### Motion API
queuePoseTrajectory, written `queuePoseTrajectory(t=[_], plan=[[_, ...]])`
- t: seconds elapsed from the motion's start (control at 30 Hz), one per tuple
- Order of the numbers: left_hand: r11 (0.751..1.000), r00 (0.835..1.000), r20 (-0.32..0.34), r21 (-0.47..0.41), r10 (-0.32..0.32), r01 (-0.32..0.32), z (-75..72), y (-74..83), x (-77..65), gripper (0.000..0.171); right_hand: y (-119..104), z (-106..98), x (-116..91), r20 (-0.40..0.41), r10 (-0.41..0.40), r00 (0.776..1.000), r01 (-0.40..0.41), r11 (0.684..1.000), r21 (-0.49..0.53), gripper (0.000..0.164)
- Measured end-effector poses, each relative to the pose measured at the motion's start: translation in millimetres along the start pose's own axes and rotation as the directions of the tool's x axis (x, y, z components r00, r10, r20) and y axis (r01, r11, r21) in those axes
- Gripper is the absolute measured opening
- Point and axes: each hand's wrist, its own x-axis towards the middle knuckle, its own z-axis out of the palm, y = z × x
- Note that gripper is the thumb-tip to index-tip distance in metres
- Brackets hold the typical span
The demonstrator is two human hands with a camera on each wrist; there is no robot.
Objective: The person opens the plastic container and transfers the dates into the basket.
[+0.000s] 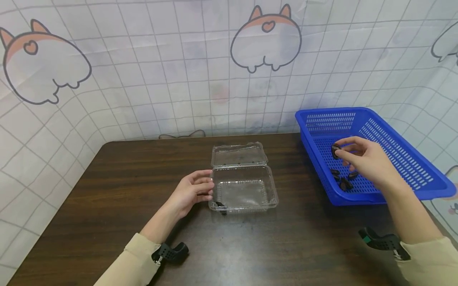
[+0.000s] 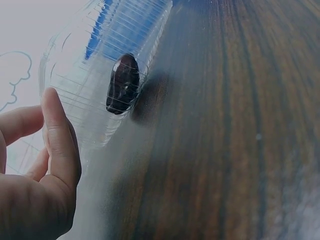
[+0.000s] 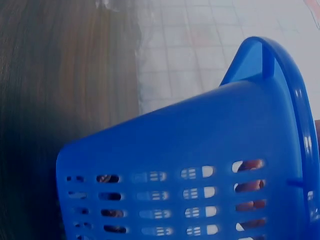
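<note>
In the head view my right hand (image 1: pixel 370 161) is over the blue basket (image 1: pixel 323 180). Thumb and fingers pinch a dark brown date (image 1: pixel 335 151) above the basket floor. Several more dates (image 1: pixel 345 184) lie below that hand. The right wrist view mostly meets the basket's outer wall (image 3: pixel 165 135), with parts of fingers showing through its slots. My left hand (image 1: pixel 193 191) rests relaxed fingertips against the left side of a clear plastic box (image 1: pixel 270 186), whose lid (image 1: pixel 239 155) is folded back. One glossy, wrinkled date (image 2: pixel 123 85) sits in the box's near left corner.
Box and basket stand on a dark wooden table (image 1: pixel 118 190). Behind them hangs a white gridded cloth (image 1: pixel 161 79) with cartoon prints. A thin cable (image 1: pixel 182 136) runs along the table's back edge.
</note>
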Motion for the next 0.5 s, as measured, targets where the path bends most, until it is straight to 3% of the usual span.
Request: queuePoseTrajectory(t=[0.27,0.5], plan=[[1.000,1.000,0.000,-0.002,-0.007,0.007,-0.1,0.0,-2.2,0.051,1,-3,-1,0.032,-0.017,0.999,0.018,0.999,-0.044,0.046],[1.000,1.000,0.002,-0.007,-0.002,0.002,0.2,2.0,-1.9,0.052,-19,8,4,0.032,-0.057,0.998,0.060,0.993,-0.100,0.043]])
